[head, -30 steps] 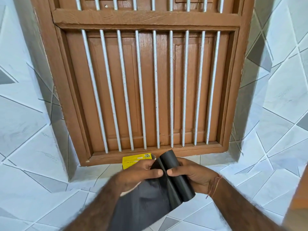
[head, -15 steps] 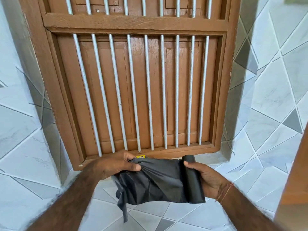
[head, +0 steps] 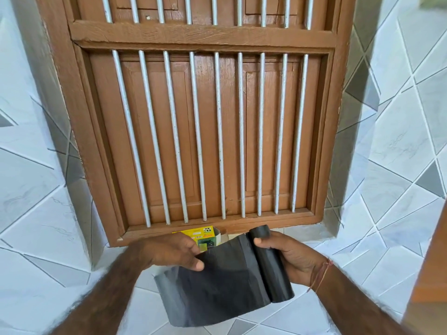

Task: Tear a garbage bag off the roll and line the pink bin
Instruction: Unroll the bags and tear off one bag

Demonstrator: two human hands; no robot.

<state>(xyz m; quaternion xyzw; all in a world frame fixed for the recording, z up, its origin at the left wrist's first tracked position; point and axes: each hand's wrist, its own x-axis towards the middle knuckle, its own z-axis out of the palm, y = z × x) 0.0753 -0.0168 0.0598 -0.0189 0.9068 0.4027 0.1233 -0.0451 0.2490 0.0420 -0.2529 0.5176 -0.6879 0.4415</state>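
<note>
The sheet of black plastic garbage bag (head: 217,284) is now lying flatter and wider than half a second ago, no longer bunched. The left hand (head: 169,250) is pinching its edge; the right hand (head: 290,257) is gripping the black cylindrical roll (head: 271,262). The open yellow cardboard box (head: 200,236) is partly hidden, contents unclear.

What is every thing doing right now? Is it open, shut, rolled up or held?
Roll of black garbage bags: partly unrolled, held upright-ish in the right hand.
Unrolled bag: spread flat, not torn off yet, pinched by the left hand.
Yellow box: end flap open, lying on the sill behind the hands.
Wooden shutters: shut behind the metal bars.
Pink bin: not in view.
</note>
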